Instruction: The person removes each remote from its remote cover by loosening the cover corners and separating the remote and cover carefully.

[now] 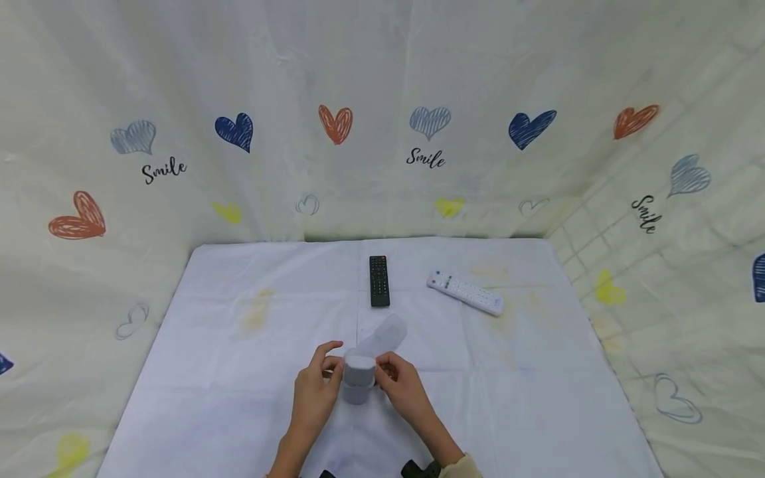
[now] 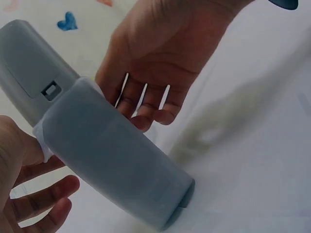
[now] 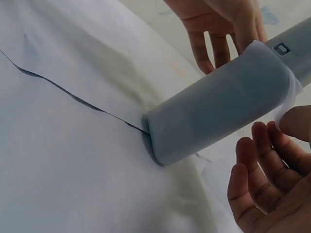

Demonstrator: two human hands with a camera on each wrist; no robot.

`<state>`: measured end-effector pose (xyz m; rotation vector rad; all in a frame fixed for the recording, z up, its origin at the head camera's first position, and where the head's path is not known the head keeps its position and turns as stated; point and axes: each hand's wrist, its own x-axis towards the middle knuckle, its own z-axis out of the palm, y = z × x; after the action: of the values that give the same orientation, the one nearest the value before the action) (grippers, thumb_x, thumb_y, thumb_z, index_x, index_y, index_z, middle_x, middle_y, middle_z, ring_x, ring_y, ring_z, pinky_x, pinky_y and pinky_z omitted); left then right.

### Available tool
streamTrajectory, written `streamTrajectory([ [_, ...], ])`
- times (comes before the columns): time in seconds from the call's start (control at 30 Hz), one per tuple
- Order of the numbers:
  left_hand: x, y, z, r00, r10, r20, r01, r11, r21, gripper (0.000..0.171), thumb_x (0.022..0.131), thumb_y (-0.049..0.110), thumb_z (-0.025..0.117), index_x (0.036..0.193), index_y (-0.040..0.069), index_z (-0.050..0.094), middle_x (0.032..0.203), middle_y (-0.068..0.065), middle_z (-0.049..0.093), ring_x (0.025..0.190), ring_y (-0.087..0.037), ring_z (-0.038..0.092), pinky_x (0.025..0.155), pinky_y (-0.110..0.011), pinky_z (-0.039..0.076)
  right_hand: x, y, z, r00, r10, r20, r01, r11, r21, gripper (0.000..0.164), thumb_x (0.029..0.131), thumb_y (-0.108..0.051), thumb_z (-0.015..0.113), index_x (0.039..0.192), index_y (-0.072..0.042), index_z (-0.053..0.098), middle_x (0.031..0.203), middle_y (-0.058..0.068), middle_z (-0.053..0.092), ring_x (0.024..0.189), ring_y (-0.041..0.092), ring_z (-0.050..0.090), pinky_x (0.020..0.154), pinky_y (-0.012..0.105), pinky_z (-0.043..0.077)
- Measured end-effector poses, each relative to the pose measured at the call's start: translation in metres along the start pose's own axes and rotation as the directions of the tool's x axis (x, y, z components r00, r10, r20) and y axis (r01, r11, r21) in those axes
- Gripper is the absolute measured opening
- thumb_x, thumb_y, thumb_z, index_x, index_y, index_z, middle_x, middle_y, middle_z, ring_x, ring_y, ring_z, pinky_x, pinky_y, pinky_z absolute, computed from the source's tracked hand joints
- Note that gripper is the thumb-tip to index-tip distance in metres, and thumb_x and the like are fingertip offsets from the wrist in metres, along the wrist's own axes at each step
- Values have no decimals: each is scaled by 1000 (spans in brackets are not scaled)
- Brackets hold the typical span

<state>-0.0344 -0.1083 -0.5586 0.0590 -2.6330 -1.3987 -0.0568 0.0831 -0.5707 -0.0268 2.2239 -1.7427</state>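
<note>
A light grey remote control [image 2: 29, 63] stands tilted upright, its lower part inside a translucent soft cover [image 2: 116, 155]. The battery-door side and its latch show in both wrist views. My left hand [image 1: 315, 393] pinches the cover's top edge at one side with thumb and fingers. On the opposite side my right hand [image 1: 406, 388] pinches the cover's rim; its thumb shows in the right wrist view, lower right [image 3: 277, 189]. The cover's lower end meets the tablecloth or hovers just above it; I cannot tell which.
Just behind the hands lies a flat translucent sleeve [image 1: 385, 334]. Farther back are a black remote control [image 1: 379, 281] and a white remote control [image 1: 465, 292], lying slanted. White cloth covers the table [image 1: 239, 378]; a heart-printed curtain [image 1: 382, 179] hangs behind it.
</note>
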Motion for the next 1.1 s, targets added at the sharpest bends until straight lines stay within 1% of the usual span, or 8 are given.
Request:
streamTrajectory([
  [0.2, -2, -3, 6, 999, 18, -39, -17, 999, 29, 36, 97, 10, 74, 130, 19, 64, 96, 8, 81, 76, -9, 72, 71, -25, 58, -2, 3, -3, 999, 47, -12, -47, 998, 40, 25, 105, -25, 64, 116, -3, 67, 93, 6, 71, 79, 13, 63, 68, 26, 54],
  [0.33, -2, -3, 8, 996, -81, -23, 79, 995, -60, 32, 98, 9, 71, 128, 20, 66, 94, 8, 80, 74, -3, 67, 69, -22, 55, -8, 3, -6, 996, 92, 14, -92, 994, 65, 34, 105, -36, 63, 115, -4, 68, 90, 4, 69, 78, 14, 62, 68, 28, 55],
  [0.57, 0, -3, 4, 972, -227, 67, 237, 940, -245, 24, 103, 17, 65, 128, 19, 66, 95, 3, 76, 79, -5, 64, 70, -22, 53, -14, 2, -9, 986, 130, 102, -143, 982, 124, 42, 102, -37, 67, 122, -1, 69, 92, 6, 69, 79, 13, 61, 69, 25, 55],
  [0.67, 0, -3, 0, 947, -284, 149, 315, 911, -267, 33, 105, 37, 62, 130, 15, 65, 95, 0, 71, 74, -9, 61, 66, -22, 50, -15, 1, -9, 982, 150, 116, -166, 975, 149, 38, 103, -31, 67, 123, 1, 68, 91, 2, 69, 80, 12, 61, 70, 26, 55],
  [0.77, -1, -3, -6, 906, -349, 242, 409, 869, -278, 48, 105, 50, 58, 130, 9, 63, 90, -3, 65, 67, -11, 54, 61, -23, 46, -16, -1, -8, 979, 162, 122, -182, 969, 170, 35, 103, -27, 67, 123, 2, 67, 90, 0, 70, 80, 12, 61, 71, 26, 55],
  [0.93, -2, 2, -18, 851, -398, 344, 503, 807, -311, 43, 105, 43, 60, 121, 3, 66, 74, 0, 55, 62, -12, 47, 59, -24, 42, -17, -7, -6, 981, 161, 110, -180, 963, 200, 32, 102, -23, 69, 121, 2, 67, 88, -1, 70, 78, 12, 61, 70, 26, 54],
  [1.0, -1, 4, -21, 842, -399, 362, 515, 794, -324, 38, 105, 39, 61, 118, 4, 67, 70, 2, 53, 63, -12, 46, 60, -25, 41, -17, -9, -5, 982, 161, 100, -179, 961, 209, 31, 102, -22, 69, 121, 2, 66, 88, -1, 70, 78, 12, 61, 70, 26, 54],
  [1.1, 1, 8, -24, 849, -392, 355, 511, 781, -358, 32, 105, 33, 62, 117, 4, 67, 72, 1, 56, 65, -12, 48, 63, -25, 42, -17, -14, -4, 983, 160, 93, -178, 954, 240, 31, 101, -22, 69, 121, 2, 66, 89, 0, 70, 79, 12, 61, 71, 26, 54],
])
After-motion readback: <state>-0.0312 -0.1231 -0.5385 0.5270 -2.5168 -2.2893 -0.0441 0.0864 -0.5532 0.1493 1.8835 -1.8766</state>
